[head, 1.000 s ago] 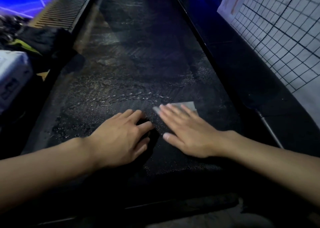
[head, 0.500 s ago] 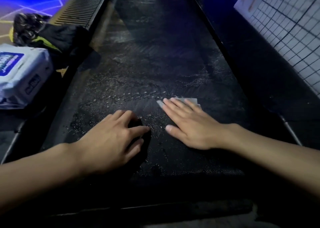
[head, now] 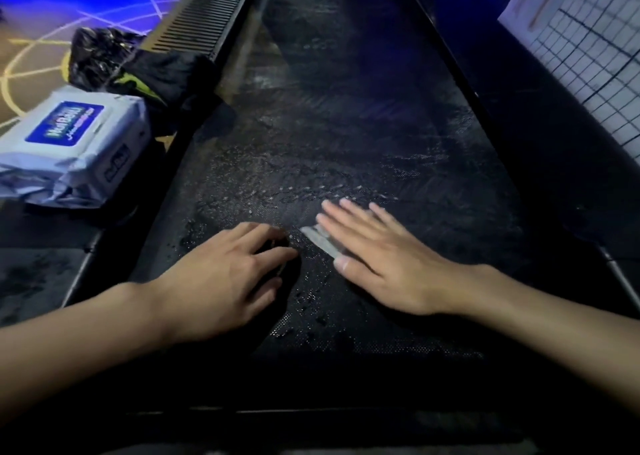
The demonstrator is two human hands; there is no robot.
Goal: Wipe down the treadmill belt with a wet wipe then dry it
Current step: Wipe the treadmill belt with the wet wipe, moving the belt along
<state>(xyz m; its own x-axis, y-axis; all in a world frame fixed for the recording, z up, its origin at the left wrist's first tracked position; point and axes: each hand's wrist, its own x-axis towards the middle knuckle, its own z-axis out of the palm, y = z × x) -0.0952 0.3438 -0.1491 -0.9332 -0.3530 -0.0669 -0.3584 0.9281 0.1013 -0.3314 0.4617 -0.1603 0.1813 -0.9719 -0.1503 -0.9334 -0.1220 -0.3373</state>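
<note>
Wipe (head: 320, 241) flat under right hand (head: 377, 260).

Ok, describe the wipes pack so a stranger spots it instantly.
Start at the long black treadmill belt. Just off its left edge lies the wipes pack. It alone is pale with a blue label; the bag behind it is black.

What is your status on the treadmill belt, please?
Right hand flat, pressing wet wipe onto belt. Left hand resting on belt. Belt streaked wet. Wipes pack off belt, left side.
</note>
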